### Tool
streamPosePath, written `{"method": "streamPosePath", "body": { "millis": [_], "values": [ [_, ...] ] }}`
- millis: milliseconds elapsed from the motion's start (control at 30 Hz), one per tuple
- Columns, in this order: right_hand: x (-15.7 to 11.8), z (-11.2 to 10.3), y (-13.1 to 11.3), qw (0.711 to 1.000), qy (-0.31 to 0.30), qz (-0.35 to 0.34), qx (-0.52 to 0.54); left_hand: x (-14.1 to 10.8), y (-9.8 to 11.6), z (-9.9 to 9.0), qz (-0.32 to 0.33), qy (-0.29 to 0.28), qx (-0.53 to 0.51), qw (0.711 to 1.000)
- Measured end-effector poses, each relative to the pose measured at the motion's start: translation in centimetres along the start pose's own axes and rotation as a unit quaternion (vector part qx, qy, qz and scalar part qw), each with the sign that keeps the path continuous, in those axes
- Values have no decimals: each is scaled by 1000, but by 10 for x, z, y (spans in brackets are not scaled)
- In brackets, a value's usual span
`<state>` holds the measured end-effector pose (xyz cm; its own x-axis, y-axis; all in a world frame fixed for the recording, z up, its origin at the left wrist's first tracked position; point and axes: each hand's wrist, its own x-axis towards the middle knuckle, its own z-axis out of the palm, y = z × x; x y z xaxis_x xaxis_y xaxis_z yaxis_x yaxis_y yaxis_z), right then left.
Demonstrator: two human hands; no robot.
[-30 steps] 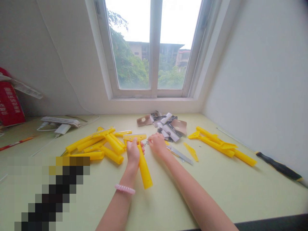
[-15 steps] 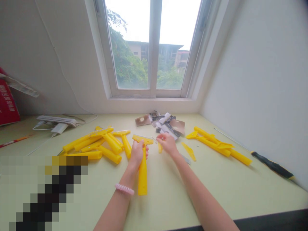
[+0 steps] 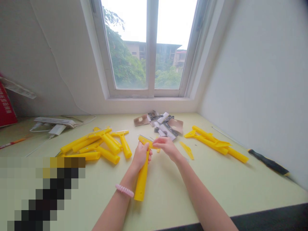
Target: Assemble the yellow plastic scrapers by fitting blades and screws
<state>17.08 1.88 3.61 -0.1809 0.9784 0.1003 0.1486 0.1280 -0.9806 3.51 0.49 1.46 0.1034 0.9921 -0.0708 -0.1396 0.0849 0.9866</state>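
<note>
1. At the far left, a red printed box [image 3: 6,107] is propped against the wall, and a white power strip [image 3: 51,121] is laid on the pale green desk [image 3: 173,195] with its cables.
2. A heap of yellow plastic scrapers [image 3: 98,144] is spread just left of the hands, with the handles lying at mixed angles.
3. A single yellow scraper [image 3: 141,183] is gripped by the left hand [image 3: 141,157], its fingers closed around the handle just below the head. A pink coil band [image 3: 124,190] is worn on that wrist.
4. The scraper's long axis is directed away from the person, tilted slightly from upright. Its head is set crosswise at the far end, sloping down to the right, and is nearer the right hand's fingertips than any other part of the tool.
5. The right hand [image 3: 167,148] is held just right of the head, its fingers [image 3: 156,141] curled and brought against the head's right end. Whether the head is actually pinched cannot be told.
6. Torn card-and-black packaging [image 3: 163,125] is piled behind the hands.
7. Further right, a loose yellow strip [image 3: 186,150] is lying flat, a second group of yellow scrapers [image 3: 211,141] is laid out, and a black-handled screwdriver [image 3: 268,163] is placed by the wall.
</note>
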Motion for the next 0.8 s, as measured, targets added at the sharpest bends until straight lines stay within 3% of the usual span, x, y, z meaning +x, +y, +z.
{"method": "streamPosePath", "body": {
  "millis": [167,267,467,800],
  "values": [
    [1,3,5,997,14,26,65,-2,3,0,2,-9,-15,1000],
    [1,3,8,994,-8,39,99,-4,5,1,12,-13,-17,1000],
    [-1,1,6,992,-21,51,110,-4,7,1,15,-19,-17,1000],
    [3,0,11,997,-57,-49,23,2,0,-4,18,-31,-15,999]
  ]
}}
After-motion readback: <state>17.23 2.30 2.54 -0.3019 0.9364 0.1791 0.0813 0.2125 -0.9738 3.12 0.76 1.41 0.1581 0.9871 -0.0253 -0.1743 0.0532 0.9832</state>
